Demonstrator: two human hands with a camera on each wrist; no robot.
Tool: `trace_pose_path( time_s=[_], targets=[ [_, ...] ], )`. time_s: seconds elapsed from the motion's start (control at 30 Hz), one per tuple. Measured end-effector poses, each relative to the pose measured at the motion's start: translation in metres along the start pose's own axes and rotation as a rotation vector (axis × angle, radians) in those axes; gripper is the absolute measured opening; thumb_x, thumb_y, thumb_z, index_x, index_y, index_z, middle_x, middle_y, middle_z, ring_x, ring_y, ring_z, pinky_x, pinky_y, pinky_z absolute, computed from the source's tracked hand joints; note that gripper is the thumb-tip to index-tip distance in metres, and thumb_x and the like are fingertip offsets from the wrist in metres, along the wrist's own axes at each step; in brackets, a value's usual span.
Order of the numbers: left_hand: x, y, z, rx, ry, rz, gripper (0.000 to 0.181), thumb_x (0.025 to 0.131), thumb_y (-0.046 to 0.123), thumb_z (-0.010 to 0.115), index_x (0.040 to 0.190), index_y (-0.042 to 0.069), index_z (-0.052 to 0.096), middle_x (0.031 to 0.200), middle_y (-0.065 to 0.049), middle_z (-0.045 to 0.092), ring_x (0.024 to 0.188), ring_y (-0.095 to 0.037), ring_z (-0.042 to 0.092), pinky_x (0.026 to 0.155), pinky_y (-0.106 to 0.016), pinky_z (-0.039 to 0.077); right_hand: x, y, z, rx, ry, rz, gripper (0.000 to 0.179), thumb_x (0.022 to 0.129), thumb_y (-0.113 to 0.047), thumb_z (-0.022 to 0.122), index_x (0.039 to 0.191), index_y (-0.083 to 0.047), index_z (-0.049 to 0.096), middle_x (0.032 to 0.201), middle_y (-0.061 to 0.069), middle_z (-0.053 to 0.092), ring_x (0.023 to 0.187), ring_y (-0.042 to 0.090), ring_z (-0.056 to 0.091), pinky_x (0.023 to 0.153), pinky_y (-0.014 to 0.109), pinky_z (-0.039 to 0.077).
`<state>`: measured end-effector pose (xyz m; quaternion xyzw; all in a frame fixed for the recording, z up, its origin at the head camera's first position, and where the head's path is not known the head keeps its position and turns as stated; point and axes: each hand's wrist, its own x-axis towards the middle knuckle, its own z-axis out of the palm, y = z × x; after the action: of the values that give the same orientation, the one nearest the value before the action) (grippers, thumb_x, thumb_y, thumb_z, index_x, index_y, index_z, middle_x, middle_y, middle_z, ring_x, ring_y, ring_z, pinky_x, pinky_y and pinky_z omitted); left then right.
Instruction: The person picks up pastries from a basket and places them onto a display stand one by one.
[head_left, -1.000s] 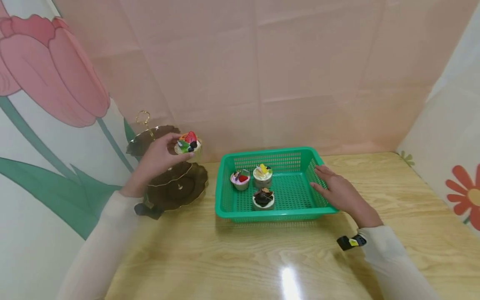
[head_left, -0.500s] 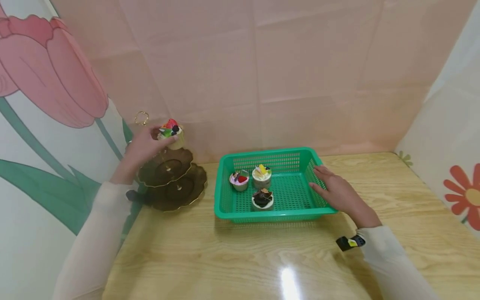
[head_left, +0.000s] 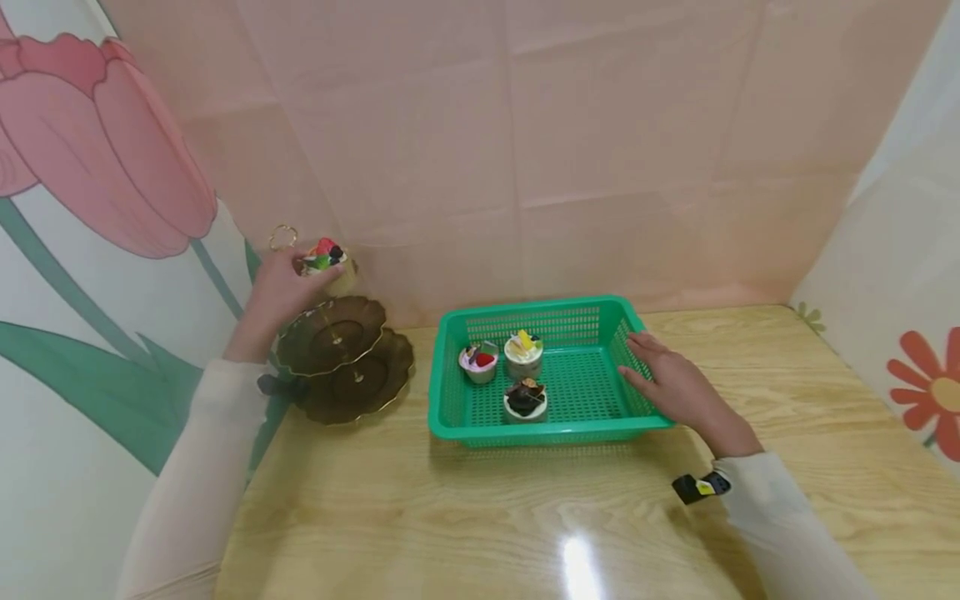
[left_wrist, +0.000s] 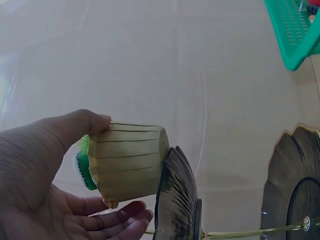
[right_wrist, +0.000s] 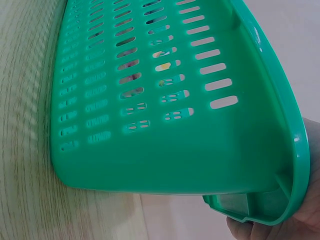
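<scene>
My left hand (head_left: 276,298) holds a fruit-topped cupcake (head_left: 339,277) by its sides, thumb on one side and fingers on the other. It carries a strawberry piece, dark berries and a green leaf. In the left wrist view its pale ribbed cup (left_wrist: 131,161) has its base right at the edge of the stand's top plate (left_wrist: 176,197). The brown, gold-edged tiered stand (head_left: 330,340) is partly hidden behind the hand. My right hand (head_left: 678,383) rests on the right rim of the green basket (head_left: 555,432), fingers fairly straight.
Inside the basket are a pink-cream cupcake (head_left: 478,363), a yellow-fruit one (head_left: 523,353) and a chocolate-topped one (head_left: 526,401). A gold ring handle (head_left: 283,237) tops the stand. The wooden table (head_left: 420,517) meets a pink backdrop behind and a flower-printed wall at left.
My left hand has carried the fruit cupcake leftward, from beside the stand to over its top plate, slowing in the last half second. The right hand has stayed on the basket rim.
</scene>
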<state>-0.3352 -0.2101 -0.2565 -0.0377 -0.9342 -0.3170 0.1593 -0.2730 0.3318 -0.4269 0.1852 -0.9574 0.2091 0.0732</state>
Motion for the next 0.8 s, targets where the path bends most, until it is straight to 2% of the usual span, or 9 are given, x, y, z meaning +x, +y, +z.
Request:
trace_pose_path(
  time_s=[0.13, 0.33, 0.53, 0.8],
  targets=[
    [0.0, -0.005, -0.001, 0.025, -0.005, -0.052, 0.076, 0.089, 0.063, 0.066, 0.129, -0.001, 0.061, 0.109, -0.018, 0.061, 0.09, -0.028, 0.055, 0.069, -0.037, 0.045, 0.0, -0.001, 0.001, 0.0, 0.001, -0.001, 0.064, 0.106, -0.03, 0.055, 0.149, 0.013, 0.036, 0.158, 0.032, 0.029, 0.146, 0.05, 0.025, 0.111, 0.067, 0.029],
    [-0.001, -0.013, 0.001, 0.064, -0.001, -0.111, 0.088, 0.088, 0.071, 0.06, 0.131, -0.006, 0.055, 0.113, -0.022, 0.059, 0.096, -0.034, 0.054, 0.074, -0.044, 0.045, 0.001, -0.002, 0.001, -0.023, 0.021, -0.01, 0.063, 0.105, -0.028, 0.057, 0.148, 0.013, 0.038, 0.157, 0.033, 0.031, 0.145, 0.05, 0.027, 0.11, 0.067, 0.03],
    [-0.001, -0.015, 0.001, 0.092, -0.001, -0.132, 0.093, 0.089, 0.068, 0.061, 0.138, -0.01, 0.047, 0.125, -0.028, 0.056, 0.107, -0.04, 0.054, 0.088, -0.055, 0.047, 0.0, -0.001, 0.001, -0.018, 0.029, -0.013, 0.063, 0.106, -0.03, 0.056, 0.148, 0.014, 0.038, 0.157, 0.032, 0.031, 0.145, 0.05, 0.027, 0.11, 0.067, 0.031],
    [0.002, -0.022, 0.002, 0.115, -0.005, -0.142, 0.081, 0.091, 0.069, 0.057, 0.121, -0.006, 0.052, 0.108, -0.022, 0.056, 0.093, -0.036, 0.053, 0.073, -0.045, 0.046, -0.001, -0.002, 0.001, -0.008, 0.03, -0.012, 0.063, 0.105, -0.028, 0.057, 0.148, 0.014, 0.038, 0.157, 0.032, 0.031, 0.145, 0.05, 0.027, 0.11, 0.067, 0.031]
  ],
)
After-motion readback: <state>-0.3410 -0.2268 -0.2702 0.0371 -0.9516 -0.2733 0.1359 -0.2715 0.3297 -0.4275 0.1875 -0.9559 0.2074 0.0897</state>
